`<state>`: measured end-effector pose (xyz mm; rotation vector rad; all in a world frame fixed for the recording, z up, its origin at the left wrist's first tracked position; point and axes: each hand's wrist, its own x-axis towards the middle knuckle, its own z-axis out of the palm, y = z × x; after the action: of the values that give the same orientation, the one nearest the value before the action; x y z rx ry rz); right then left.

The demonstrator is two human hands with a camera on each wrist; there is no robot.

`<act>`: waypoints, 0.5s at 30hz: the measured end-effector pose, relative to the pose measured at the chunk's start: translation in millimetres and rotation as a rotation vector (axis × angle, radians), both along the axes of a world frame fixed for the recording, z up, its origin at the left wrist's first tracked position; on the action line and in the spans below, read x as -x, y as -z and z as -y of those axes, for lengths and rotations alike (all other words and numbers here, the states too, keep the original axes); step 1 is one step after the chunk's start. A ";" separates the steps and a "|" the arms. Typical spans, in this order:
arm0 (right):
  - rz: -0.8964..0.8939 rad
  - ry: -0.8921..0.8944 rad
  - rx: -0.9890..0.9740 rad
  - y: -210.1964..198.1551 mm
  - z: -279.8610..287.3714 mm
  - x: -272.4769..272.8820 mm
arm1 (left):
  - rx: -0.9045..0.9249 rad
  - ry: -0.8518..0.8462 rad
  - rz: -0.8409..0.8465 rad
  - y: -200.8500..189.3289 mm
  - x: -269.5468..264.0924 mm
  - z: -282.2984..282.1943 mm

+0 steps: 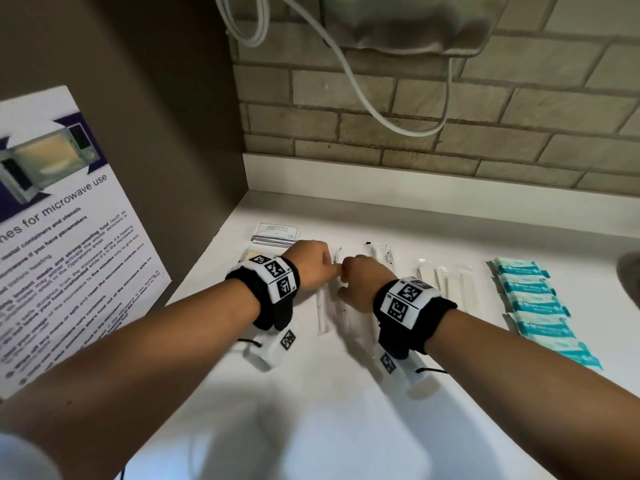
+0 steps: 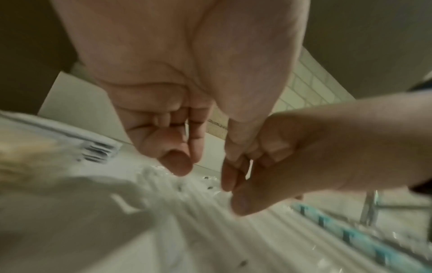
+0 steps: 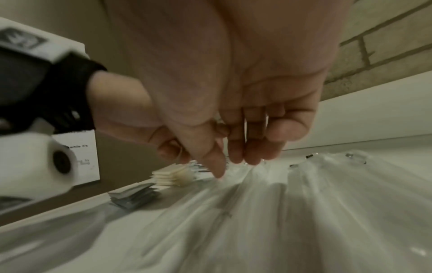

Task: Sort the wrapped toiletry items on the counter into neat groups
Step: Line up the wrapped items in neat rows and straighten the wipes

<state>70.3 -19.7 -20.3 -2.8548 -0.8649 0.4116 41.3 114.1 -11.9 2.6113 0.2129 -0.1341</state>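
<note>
Both hands work side by side over the middle of the white bench (image 1: pixel 346 393), knuckles up, near its back edge. Left hand (image 1: pixel 311 265) hovers over the clear-wrapped long items (image 1: pixel 322 308), fingers curled down toward them; the left wrist view shows its fingers bent loosely with nothing clearly pinched, so the grip reads narrow, contents cannot be told through the blur. Right hand (image 1: pixel 360 282) sits just beside it, fingertips touching or nearly touching the left hand; in the right wrist view its fingers (image 3: pixel 236 147) point down at crinkled clear wrappers, grip likewise narrow, holding uncertain. Judgement: the two hands are squaring up this middle bunch, lengthwise side by side, to match the other groups. Those groups already lie in order: shampoo sachets (image 1: pixel 275 233) stacked at the back left, a small pale stack (image 3: pixel 174 175) beside them, a row of white wrapped sticks (image 1: pixel 445 282) to the right, and teal packets (image 1: pixel 540 306) overlapped in a line at far right. Groups are kept well apart, probably so kinds stay distinct. A microwave notice (image 1: pixel 69 237) leans at left.
</note>
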 end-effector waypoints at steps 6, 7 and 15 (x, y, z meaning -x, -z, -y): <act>-0.077 0.121 0.015 13.8 -11.0 -0.5 | -0.170 -0.039 -0.159 5.8 -5.3 23.1; -0.074 0.132 0.029 15.4 -12.4 -0.8 | -0.180 -0.073 -0.191 3.7 -2.7 26.9; -0.172 0.249 0.024 9.5 -10.2 -4.0 | -0.026 -0.217 -0.295 17.3 -5.6 16.7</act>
<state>74.3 -9.5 -29.8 -2.8466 -0.4709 0.6263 46.8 97.5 -29.2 2.5636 0.6025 -0.4428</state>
